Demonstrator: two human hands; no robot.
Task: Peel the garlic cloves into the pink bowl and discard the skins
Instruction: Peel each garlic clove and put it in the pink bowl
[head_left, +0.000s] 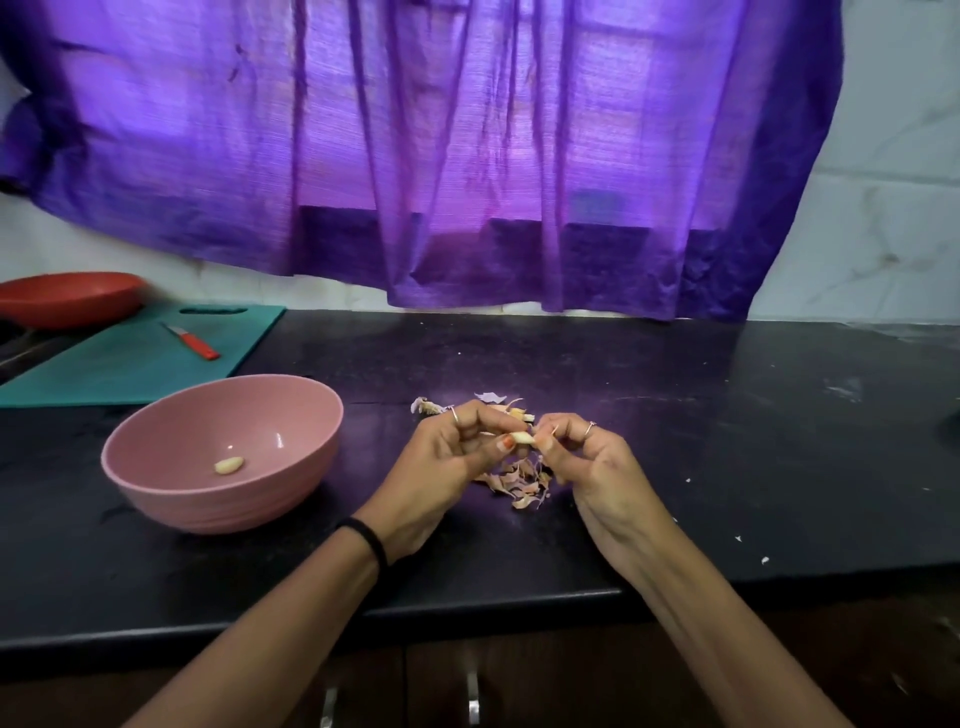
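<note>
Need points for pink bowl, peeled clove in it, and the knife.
pink bowl (228, 512): head view, front outer wall.
peeled clove (229, 465): head view, middle of the clove on the bowl's floor.
knife (200, 347): head view, red handle, on the teal board.

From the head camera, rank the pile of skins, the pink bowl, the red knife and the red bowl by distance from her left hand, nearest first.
From the left hand:
1. Pile of skins, just right of it, under the fingers.
2. Pink bowl, to its left.
3. Red knife, on the teal board, back left.
4. Red bowl, far back-left corner.
</note>
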